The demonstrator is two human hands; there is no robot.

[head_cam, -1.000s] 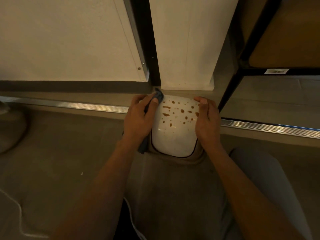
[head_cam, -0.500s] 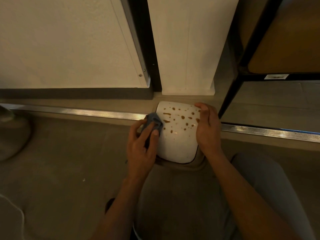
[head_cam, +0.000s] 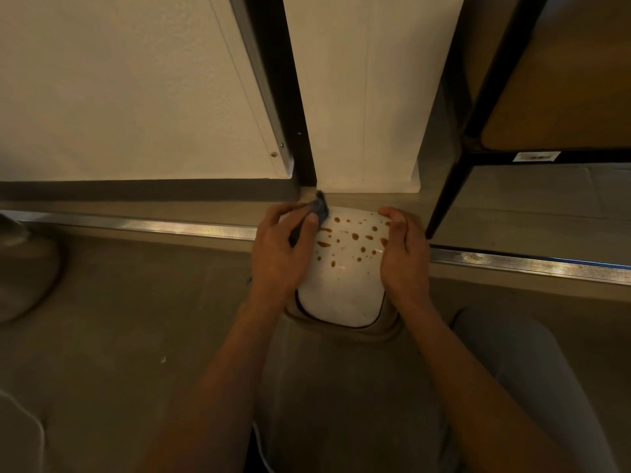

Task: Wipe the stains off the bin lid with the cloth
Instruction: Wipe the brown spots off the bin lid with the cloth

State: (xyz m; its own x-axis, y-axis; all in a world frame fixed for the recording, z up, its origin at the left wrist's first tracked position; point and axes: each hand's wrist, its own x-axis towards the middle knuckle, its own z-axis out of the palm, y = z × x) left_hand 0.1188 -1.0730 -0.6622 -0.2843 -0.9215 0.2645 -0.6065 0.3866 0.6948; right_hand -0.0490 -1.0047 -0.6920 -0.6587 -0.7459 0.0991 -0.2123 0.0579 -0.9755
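The white bin lid (head_cam: 341, 291) sits in front of me on the floor, its far half dotted with brown stains (head_cam: 355, 236). My left hand (head_cam: 280, 254) grips a dark blue cloth (head_cam: 320, 206) and presses it on the lid's far left corner. My right hand (head_cam: 404, 254) clasps the lid's right edge, fingers curled over the far right corner. The near half of the lid looks plain white. Most of the cloth is hidden under my left hand.
A white wall panel (head_cam: 136, 97) and a white post (head_cam: 368, 97) rise just behind the bin. A black shelf frame (head_cam: 447, 196) stands at the right. A metal floor strip (head_cam: 191, 228) runs across. A grey rounded object (head_cam: 24, 274) sits at the far left.
My left hand has carried the cloth from the lid's left side up to its far left corner. My right hand has stayed on the right edge.
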